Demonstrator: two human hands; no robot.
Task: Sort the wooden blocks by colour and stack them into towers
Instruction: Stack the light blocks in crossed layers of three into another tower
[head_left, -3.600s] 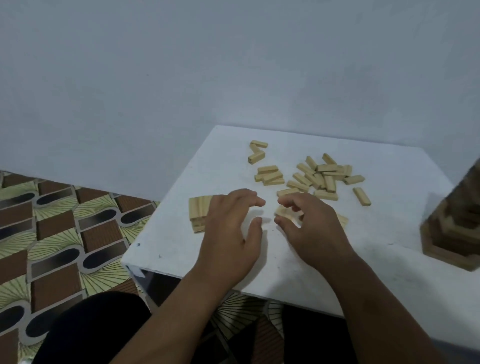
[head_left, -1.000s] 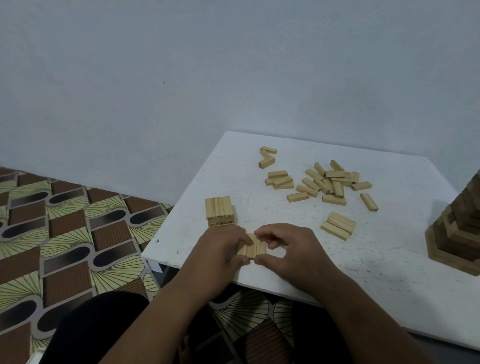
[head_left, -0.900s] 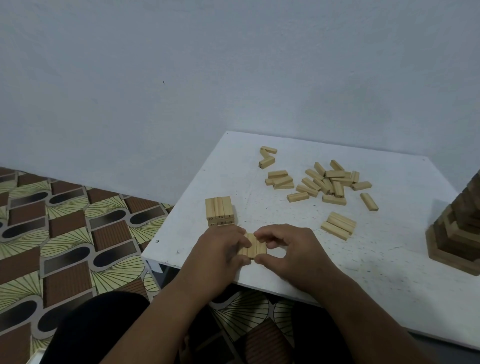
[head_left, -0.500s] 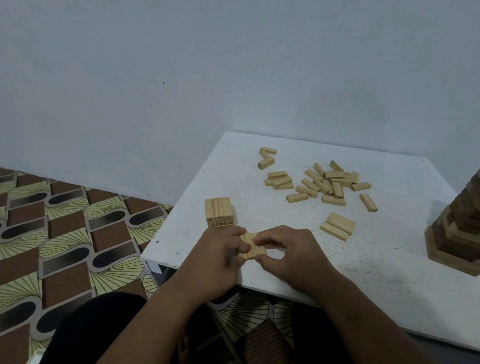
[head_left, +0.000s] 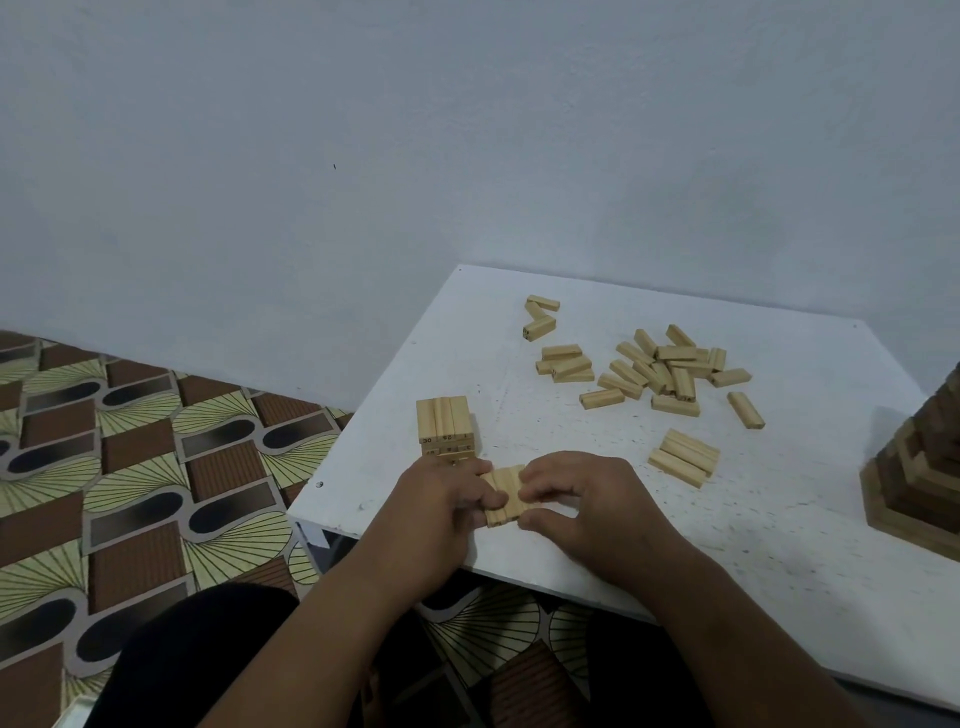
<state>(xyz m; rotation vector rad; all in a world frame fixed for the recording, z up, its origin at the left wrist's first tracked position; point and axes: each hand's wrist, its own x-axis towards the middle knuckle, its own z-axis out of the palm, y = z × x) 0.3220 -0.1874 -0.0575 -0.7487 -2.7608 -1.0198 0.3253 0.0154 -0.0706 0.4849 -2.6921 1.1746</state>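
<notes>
Holding: small row of light blocks (head_left: 505, 496) pinched from both sides, near the front edge of the white table (head_left: 779, 519), toward its front-left corner.
Left hand (head_left: 441, 512): fingers curled against the left side of the row, fingertips lying over its top; pinching the row.
Right hand (head_left: 582, 501): fingers curled over the right side of the row, thumb tucked at its near end; pinching the row too.
Row in grip: about three light blocks laid side by side, flat, long sides touching; underside contact with the table hard to tell.
Started tower (head_left: 445, 428): light blocks, top layer of three side by side, lower layers crosswise with dark numbers on the ends; just behind the left hand, near the left edge.
Set-aside group (head_left: 683, 457): a few light blocks packed together, flat, right of the right hand, apart from it.
Loose pile (head_left: 660, 371): many light blocks scattered and overlapping, toward the back of the table, centre-right.
Outliers (head_left: 540, 317): three blocks near the back-left; one single block (head_left: 745, 409) right of the pile.
Dark tower (head_left: 924, 478): stepped, brown layers, at the right edge, partly cut off.
Floor (head_left: 130, 493): patterned brown, green and black, left of the table.
</notes>
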